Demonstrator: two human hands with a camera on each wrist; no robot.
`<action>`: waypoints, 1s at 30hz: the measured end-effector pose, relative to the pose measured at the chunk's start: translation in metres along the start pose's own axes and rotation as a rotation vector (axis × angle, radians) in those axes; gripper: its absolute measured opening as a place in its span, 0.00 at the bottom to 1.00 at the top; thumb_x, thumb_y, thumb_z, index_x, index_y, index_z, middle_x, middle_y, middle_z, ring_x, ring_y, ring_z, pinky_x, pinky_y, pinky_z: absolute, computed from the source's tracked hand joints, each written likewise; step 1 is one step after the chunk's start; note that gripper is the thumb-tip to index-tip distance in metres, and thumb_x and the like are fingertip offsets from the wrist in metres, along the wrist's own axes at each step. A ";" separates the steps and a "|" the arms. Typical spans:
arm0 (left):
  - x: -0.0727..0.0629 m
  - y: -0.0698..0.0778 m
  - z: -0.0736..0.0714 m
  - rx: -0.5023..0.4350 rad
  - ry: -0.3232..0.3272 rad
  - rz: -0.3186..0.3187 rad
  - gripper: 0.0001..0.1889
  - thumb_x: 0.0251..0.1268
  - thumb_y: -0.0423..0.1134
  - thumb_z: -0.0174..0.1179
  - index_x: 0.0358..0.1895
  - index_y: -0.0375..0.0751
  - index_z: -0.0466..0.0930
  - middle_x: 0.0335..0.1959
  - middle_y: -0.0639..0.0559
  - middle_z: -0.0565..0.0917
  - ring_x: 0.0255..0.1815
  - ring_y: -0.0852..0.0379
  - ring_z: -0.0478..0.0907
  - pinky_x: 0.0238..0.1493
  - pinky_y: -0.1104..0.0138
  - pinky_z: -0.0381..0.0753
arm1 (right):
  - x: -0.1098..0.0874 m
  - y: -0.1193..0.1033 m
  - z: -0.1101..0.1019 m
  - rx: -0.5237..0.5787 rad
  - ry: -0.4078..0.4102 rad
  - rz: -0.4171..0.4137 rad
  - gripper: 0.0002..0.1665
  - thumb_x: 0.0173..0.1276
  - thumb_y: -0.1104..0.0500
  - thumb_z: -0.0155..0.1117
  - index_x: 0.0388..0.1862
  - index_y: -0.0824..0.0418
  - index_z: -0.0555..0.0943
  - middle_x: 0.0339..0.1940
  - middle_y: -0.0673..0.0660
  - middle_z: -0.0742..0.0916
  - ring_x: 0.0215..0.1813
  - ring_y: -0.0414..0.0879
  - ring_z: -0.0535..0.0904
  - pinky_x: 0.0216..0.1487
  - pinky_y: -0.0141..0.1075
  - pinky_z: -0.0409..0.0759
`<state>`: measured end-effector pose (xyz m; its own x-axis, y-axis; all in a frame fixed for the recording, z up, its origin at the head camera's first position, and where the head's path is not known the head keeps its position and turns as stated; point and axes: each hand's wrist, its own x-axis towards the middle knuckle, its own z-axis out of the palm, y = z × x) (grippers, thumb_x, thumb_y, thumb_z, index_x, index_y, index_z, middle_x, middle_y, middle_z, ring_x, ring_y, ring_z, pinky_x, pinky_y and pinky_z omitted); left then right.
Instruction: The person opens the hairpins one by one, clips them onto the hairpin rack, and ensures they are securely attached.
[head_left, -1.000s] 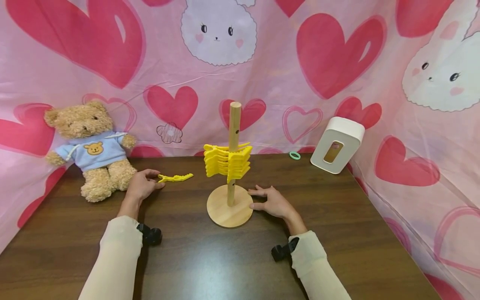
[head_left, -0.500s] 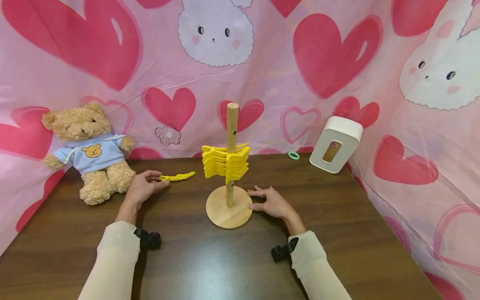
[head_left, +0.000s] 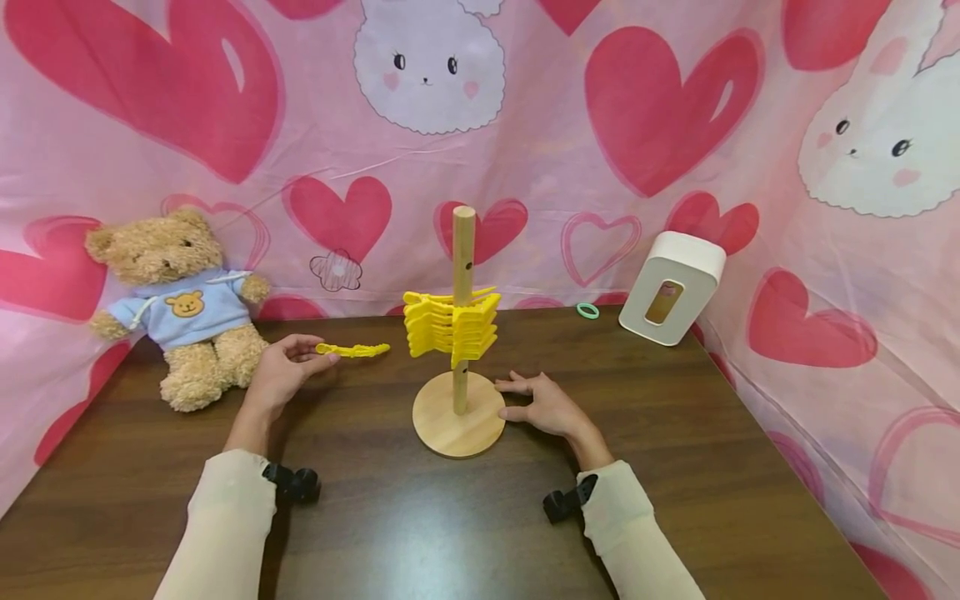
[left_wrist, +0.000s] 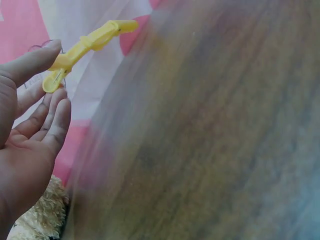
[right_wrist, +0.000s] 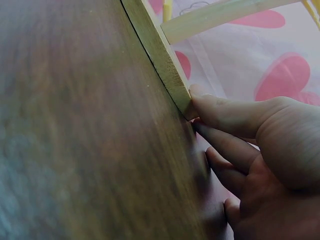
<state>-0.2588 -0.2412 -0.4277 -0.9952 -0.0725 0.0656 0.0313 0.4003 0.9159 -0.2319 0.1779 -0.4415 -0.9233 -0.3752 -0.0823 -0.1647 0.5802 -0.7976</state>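
Raised off the table at the left, a yellow hair clip (head_left: 358, 351) is pinched at its rear end by my left hand (head_left: 283, 371). The left wrist view shows the thumb and a finger on the clip's handles, its long jaw pointing away from the palm. A round wooden base (head_left: 435, 425) carries an upright wooden post (head_left: 464, 250). Several more yellow hair clips (head_left: 450, 325) are stacked one above another on that post. My right hand (head_left: 551, 406) touches the base's right rim with thumb and fingertips; in the right wrist view the thumb (right_wrist: 225, 112) lies against the edge.
A teddy bear (head_left: 183, 296) in a blue sweater sits at the back left, close behind my left hand. At the back right stand a white box with a slot (head_left: 671, 287) and a small green ring (head_left: 588, 311). A pink heart-print cloth (head_left: 525, 167) hangs behind the table.
My left hand has lifted slightly with the clip and levelled it, still left of the post. My right hand stays at the base. The view has shifted a little.
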 end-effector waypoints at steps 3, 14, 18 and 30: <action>0.000 0.003 0.000 -0.003 0.009 0.000 0.31 0.63 0.45 0.72 0.61 0.27 0.76 0.49 0.41 0.80 0.40 0.67 0.77 0.40 0.77 0.77 | 0.000 0.000 0.000 0.003 0.003 0.005 0.27 0.65 0.59 0.75 0.64 0.60 0.82 0.67 0.57 0.80 0.78 0.54 0.61 0.78 0.57 0.35; -0.006 0.022 0.004 -0.009 0.097 0.087 0.29 0.63 0.45 0.73 0.61 0.30 0.79 0.51 0.35 0.82 0.40 0.65 0.79 0.40 0.79 0.77 | -0.001 0.001 0.001 0.000 0.005 0.001 0.27 0.65 0.60 0.74 0.64 0.61 0.82 0.67 0.58 0.80 0.79 0.56 0.60 0.78 0.59 0.35; -0.008 0.031 0.003 -0.008 0.107 0.110 0.27 0.62 0.45 0.73 0.58 0.30 0.80 0.49 0.37 0.83 0.41 0.64 0.81 0.42 0.79 0.78 | -0.001 0.000 0.001 -0.002 0.003 -0.001 0.27 0.65 0.60 0.74 0.64 0.61 0.82 0.67 0.58 0.80 0.78 0.56 0.61 0.78 0.59 0.35; -0.014 0.062 0.000 0.042 0.156 0.240 0.21 0.69 0.42 0.68 0.55 0.27 0.81 0.42 0.46 0.83 0.38 0.70 0.78 0.43 0.82 0.76 | -0.002 -0.002 0.000 -0.008 0.004 0.000 0.27 0.65 0.60 0.74 0.64 0.61 0.82 0.67 0.58 0.80 0.78 0.56 0.61 0.78 0.58 0.35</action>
<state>-0.2428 -0.2156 -0.3712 -0.9336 -0.1094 0.3413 0.2569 0.4600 0.8500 -0.2301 0.1777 -0.4400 -0.9244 -0.3729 -0.0798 -0.1679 0.5857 -0.7930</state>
